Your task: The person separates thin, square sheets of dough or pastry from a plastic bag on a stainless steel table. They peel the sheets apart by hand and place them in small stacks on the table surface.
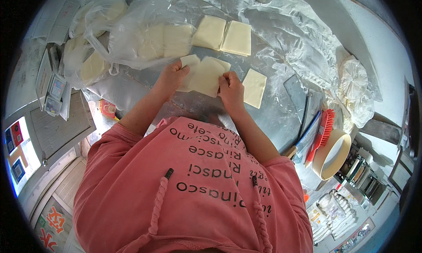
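Between my hands are thin, pale square dough wrappers, held just above the metal worktop (194, 106). My left hand (171, 78) pinches the upper left edge of one wrapper (189, 71) between thumb and fingers. A second wrapper (207, 76) overlaps it, its right edge gripped by my right hand (231, 90). Behind that one, the corner of another wrapper (222, 64) shows. To the right of my right hand lies a separate square wrapper or thin stack (255, 88). Beyond my hands, two wrapper stacks (209, 32) (237, 38) sit side by side.
A transparent plastic bag (128, 32) with more wrappers lies at the far left. White flour (296, 39) coats the worktop's far right. Along the right stand a dough scraper (295, 88), a red brush (324, 127), a pale ring-shaped band (344, 144) and a tied plastic bag (354, 78).
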### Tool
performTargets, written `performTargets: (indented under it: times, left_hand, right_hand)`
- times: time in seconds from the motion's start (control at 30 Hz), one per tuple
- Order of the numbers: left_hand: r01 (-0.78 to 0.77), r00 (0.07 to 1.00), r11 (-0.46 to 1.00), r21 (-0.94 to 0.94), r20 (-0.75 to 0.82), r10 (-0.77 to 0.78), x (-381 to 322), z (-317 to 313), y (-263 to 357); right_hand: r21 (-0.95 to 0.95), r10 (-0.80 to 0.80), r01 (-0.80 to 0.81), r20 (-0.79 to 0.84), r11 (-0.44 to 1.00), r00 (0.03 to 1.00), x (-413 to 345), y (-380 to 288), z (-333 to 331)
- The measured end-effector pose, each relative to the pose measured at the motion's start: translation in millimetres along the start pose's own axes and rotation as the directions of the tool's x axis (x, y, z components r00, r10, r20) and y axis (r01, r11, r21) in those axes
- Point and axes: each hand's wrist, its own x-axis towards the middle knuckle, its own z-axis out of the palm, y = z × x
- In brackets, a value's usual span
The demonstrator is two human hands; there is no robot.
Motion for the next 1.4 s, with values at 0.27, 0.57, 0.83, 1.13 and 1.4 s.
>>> performTargets:
  times: [0.27,0.57,0.83,1.13,1.4]
  left_hand:
    - [0.084,0.996,0.982,0.168,-0.046,-0.077,10.0,-20.9,-21.5]
    - [-0.101,0.983,0.973,0.209,-0.131,0.13,6.5,-39.1,-10.7]
    - [-0.005,1.0,0.999,0.051,-0.004,0.005,-2.1,-36.8,6.6]
    - [0.219,0.919,0.94,-0.263,0.38,-0.108,2.3,74.5,1.9]
    - [-0.449,0.893,0.768,0.456,0.264,0.366,23.2,104.8,-20.0]
  right_hand:
    - [-0.291,0.065,-0.052,0.034,0.955,0.997,9.6,-9.9,-0.8]
    - [-0.35,0.062,-0.041,0.049,0.936,0.997,12.0,-3.4,-9.3]
    - [-0.383,0.075,-0.054,0.042,0.922,0.996,11.2,-7.1,-8.8]
    - [0.581,0.249,-0.363,0.268,0.728,0.931,-7.6,-14.1,-61.3]
    - [-0.313,0.085,-0.147,-0.201,0.938,0.976,-1.5,25.9,-104.6]
